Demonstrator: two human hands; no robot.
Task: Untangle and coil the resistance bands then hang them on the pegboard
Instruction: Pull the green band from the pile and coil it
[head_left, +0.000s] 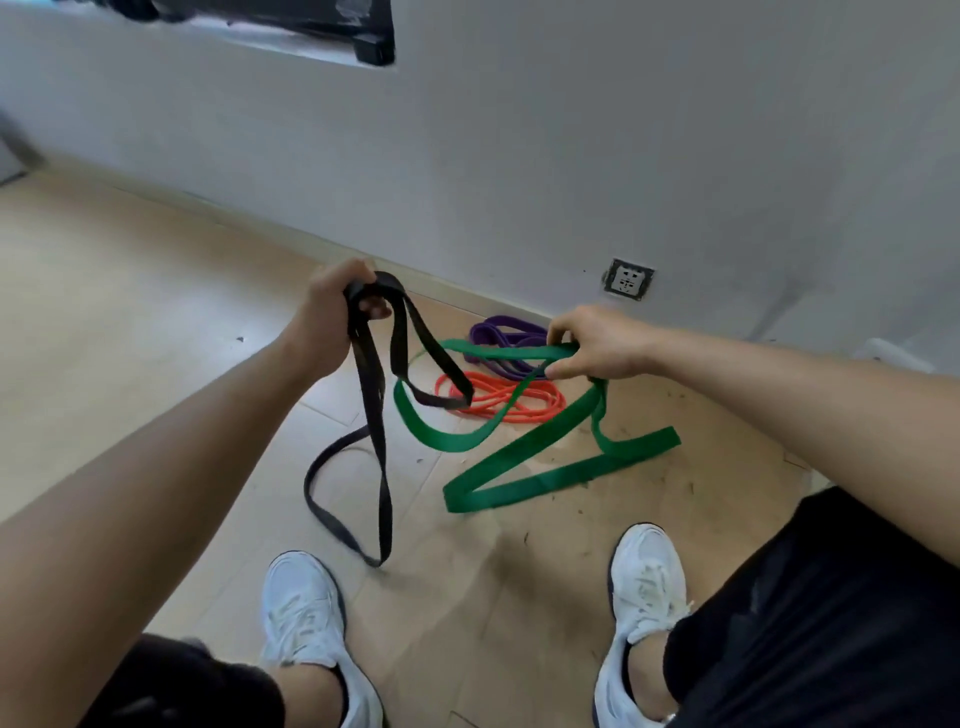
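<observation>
My left hand (332, 306) grips the top of a black band (375, 415), lifted above the floor. Its loops hang down to the tiles, and one loop passes through the green band. My right hand (597, 343) pinches the upper fold of a wide green band (524, 457), whose lower loops lie spread on the floor. Behind them an orange band (519, 402) and a purple band (498, 338) lie bunched on the floor near the wall. No pegboard is in view.
Beige floor tiles (130, 291) with scattered debris at the right. A grey wall (519, 156) runs behind, with a socket (628, 279) low on it. My two white shoes (304, 608) stand at the bottom. A dark object (322, 21) sits in the wall opening at the top.
</observation>
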